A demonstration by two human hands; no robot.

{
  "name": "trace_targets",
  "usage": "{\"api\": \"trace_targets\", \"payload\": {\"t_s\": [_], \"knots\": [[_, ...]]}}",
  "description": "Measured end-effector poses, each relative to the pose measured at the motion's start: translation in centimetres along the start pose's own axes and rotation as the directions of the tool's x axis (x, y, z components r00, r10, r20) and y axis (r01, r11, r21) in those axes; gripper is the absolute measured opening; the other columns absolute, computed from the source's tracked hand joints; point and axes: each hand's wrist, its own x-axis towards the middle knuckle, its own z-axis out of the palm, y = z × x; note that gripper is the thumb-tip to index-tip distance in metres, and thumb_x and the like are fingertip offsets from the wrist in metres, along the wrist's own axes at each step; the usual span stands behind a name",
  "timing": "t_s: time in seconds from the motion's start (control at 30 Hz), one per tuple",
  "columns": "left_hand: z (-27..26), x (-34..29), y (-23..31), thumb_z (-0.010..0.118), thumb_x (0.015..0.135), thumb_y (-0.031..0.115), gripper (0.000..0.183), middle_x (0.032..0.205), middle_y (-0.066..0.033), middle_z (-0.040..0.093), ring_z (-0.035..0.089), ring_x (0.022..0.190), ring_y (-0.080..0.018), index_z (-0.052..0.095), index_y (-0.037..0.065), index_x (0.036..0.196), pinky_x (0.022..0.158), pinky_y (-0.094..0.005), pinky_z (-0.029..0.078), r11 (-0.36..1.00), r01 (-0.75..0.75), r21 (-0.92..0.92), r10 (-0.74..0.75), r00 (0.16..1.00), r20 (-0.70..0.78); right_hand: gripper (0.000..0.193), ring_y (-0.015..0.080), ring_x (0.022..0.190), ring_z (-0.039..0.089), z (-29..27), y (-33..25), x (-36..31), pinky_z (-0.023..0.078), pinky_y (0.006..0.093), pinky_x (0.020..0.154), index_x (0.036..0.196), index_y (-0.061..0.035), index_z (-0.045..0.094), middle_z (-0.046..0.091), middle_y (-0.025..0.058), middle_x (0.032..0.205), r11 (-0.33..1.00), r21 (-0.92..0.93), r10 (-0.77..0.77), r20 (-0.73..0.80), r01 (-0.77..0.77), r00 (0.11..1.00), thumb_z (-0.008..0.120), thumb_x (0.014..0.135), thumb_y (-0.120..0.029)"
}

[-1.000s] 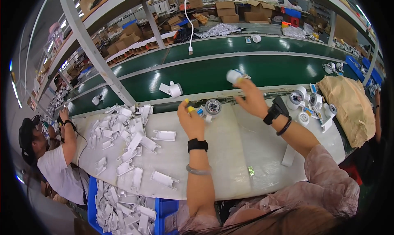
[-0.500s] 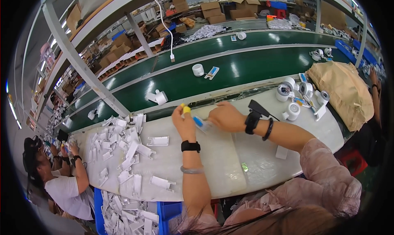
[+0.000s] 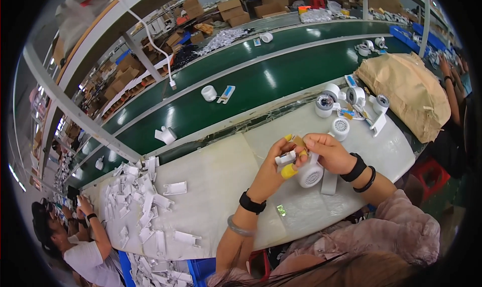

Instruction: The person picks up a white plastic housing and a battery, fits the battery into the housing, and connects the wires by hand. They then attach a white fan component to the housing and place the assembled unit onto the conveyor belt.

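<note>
a: hands first. what have they got?
b: left hand [image 3: 271, 166], yellow covers [image 3: 289, 172] on some fingertips, curled around a white gadget [image 3: 311, 176]. right hand [image 3: 329, 154] grips it too, thumb and fingers pinched at its top.
a: where is the gadget?
b: up between both hands, over the right half of the bench [image 3: 221, 196], round grille facing the wearer. a small tan piece [image 3: 299, 141] shows among the fingertips; too small to tell what.
a: just beside it?
b: a flat white piece [image 3: 329, 183] lying on the bench, by the grille. nearer the wearer, left of that, a shiny green sticker [image 3: 281, 210].
a: right end?
b: a cluster of similar white gadgets [image 3: 340, 129], some showing dark round insides, blue strips among them. next to them, a crumpled brown paper bag [image 3: 406, 94].
a: left end?
b: loose heap of white plastic shells [image 3: 145, 196], a few lying apart. more shells in a blue bin [image 3: 202, 269] below the near edge.
a: beyond the bench?
b: green belt [image 3: 261, 92], a few white parts [image 3: 209, 93] spaced along it. white cable [image 3: 150, 36] hanging above.
a: other people?
b: co-worker in a white shirt [image 3: 90, 259] at far left, hands raised; what they hold, cannot tell.
</note>
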Motion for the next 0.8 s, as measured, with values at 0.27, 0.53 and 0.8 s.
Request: {"api": "trace_targets", "payload": {"t_s": [0.27, 0.53, 0.8], "knots": [[0.2, -0.1, 0.9, 0.063, 0.09, 0.016, 0.037, 0.099, -0.008, 0.064, 0.064, 0.087, -0.0183, 0.052, 0.0, 0.122, 0.082, -0.0322, 0.051, 0.966, 0.174, -0.19, -0.189, 0.98, -0.068, 0.036, 0.0183, 0.081, 0.063, -2.1, -0.7, -1.0, 0.049, 0.0312, 0.08, 0.102, 0.0034, 0.06, 0.062, 0.0062, 0.081, 0.993, 0.001, 0.121, 0.086, -0.121, 0.989, 0.046, 0.101, -0.029], [0.6, -0.2, 2.1, 0.044, 0.094, 0.011, 0.032, 0.089, -0.0035, 0.056, 0.053, 0.069, -0.0113, 0.048, 0.002, 0.125, 0.065, -0.0228, 0.047, 0.934, 0.344, -0.099, -0.356, 0.922, -0.15, 0.009, 0.0144, 0.066, 0.059, -1.7, -0.1, -0.9, 0.044, 0.0399, 0.096, 0.087, -0.0072, 0.063, 0.06, 0.0, 0.071, 0.434, -0.832, -0.309, 0.222, 0.344, 0.925, 0.07, 0.082, -0.01], [0.6, -0.2, 0.4, 0.045, 0.095, 0.014, 0.026, 0.095, -0.0023, 0.056, 0.054, 0.078, -0.0078, 0.047, 0.004, 0.12, 0.065, -0.0218, 0.046, 0.96, 0.279, 0.027, -0.27, 0.948, -0.171, 0.015, 0.016, 0.054, 0.056, -1.7, 1.6, -0.5, 0.041, 0.0444, 0.1, 0.078, -0.0112, 0.06, 0.059, -0.0029, 0.061, 0.202, -0.93, -0.597, 0.132, 0.307, 0.792, 0.073, 0.074, -0.005]]}}
